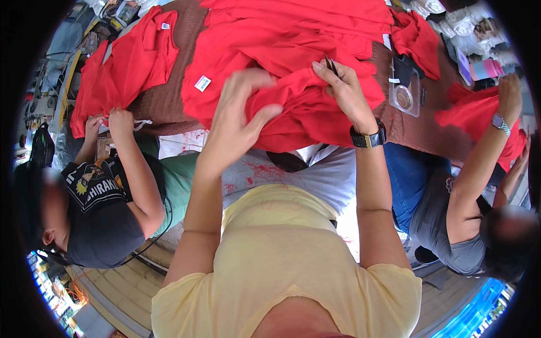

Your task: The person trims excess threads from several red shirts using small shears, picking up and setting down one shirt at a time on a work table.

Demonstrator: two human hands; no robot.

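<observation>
A red garment [265,101] lies bunched at the near edge of the table in front of me, with a white tag [202,83] on its left part. My right hand [345,93], a dark watch on its wrist, is closed around small dark thread snips [331,65]; their two pointed tips stick up past the thumb, and the handles are hidden in the palm. Red cloth lies against its thumb and fingers. Over the cloth's left side, my left hand [242,110] has its thumb and fingers apart, slightly blurred, with nothing seen in it.
More red cloth [298,25] is heaped farther back on the brown table cover [183,56]. A clear plastic box [404,96] sits to the right. Co-workers on both sides handle red garments [127,67]. Red thread bits [259,169] are scattered on my lap.
</observation>
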